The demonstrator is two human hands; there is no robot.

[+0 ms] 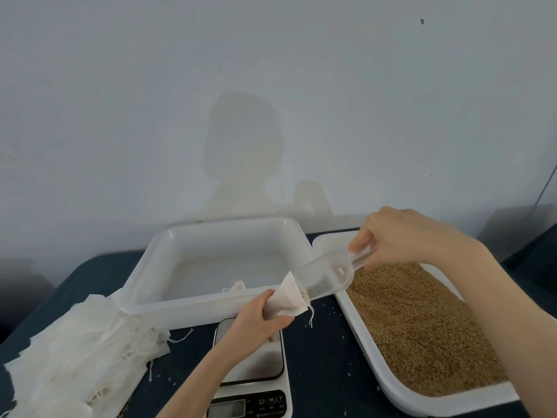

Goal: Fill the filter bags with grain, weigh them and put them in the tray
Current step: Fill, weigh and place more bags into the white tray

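My left hand [259, 318] grips a small white filter bag [287, 300] with its mouth held open, just above the kitchen scale [256, 384]. My right hand [401, 236] pinches the handle of a clear plastic scoop [325, 277], tilted down with its lip at the bag's mouth; a few grains lie at the scoop's tip. A white tray [422, 399] full of brown grain [422, 324] sits at the right. The other white tray [144, 285] stands in the middle, with one filter bag [238, 287] lying at its near edge.
A heap of unfilled white filter bags [75, 351] with loose strings lies at the left on the dark blue table [319, 357]. A few spilled grains dot the table between scale and grain tray. A pale wall stands right behind the trays.
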